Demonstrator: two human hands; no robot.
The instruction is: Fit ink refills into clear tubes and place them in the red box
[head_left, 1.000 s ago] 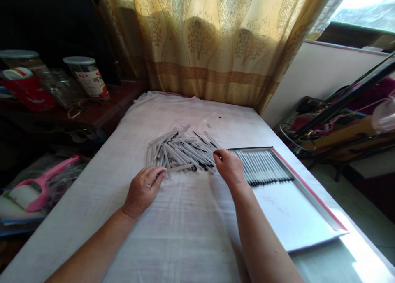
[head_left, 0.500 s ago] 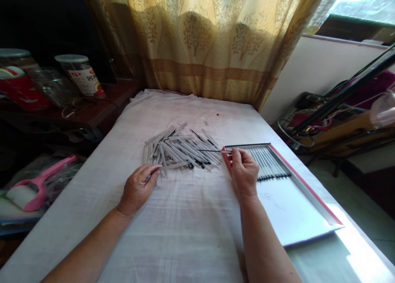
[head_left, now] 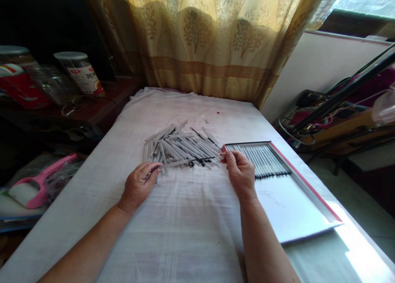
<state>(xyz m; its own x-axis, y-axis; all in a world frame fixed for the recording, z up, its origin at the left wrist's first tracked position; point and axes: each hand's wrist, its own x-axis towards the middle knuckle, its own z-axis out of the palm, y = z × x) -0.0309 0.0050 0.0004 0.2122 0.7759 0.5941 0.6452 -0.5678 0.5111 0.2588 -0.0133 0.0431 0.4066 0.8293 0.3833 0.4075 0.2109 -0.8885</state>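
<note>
A heap of thin clear and black pen refills (head_left: pixel 180 148) lies on the white cloth (head_left: pixel 185 217) in the middle of the table. My left hand (head_left: pixel 140 184) rests at the heap's near left edge, fingers curled onto a few refills. My right hand (head_left: pixel 239 171) is pinched on a single thin refill (head_left: pixel 205 157) that points left over the heap. Just right of that hand a red-edged white tray (head_left: pixel 300 209) carries a neat row of refills (head_left: pixel 262 161) at its far end.
A yellow patterned curtain (head_left: pixel 210 40) hangs behind the table. Jars (head_left: pixel 78 71) stand on a dark shelf at the left, with a pink-handled roller (head_left: pixel 37 184) below. Cables and a dark stand (head_left: pixel 339 97) crowd the right side.
My right hand drew one refill out of the heap, swung toward the tray, then came back a little left, lowering the refill over the heap. My left hand has barely shifted.
</note>
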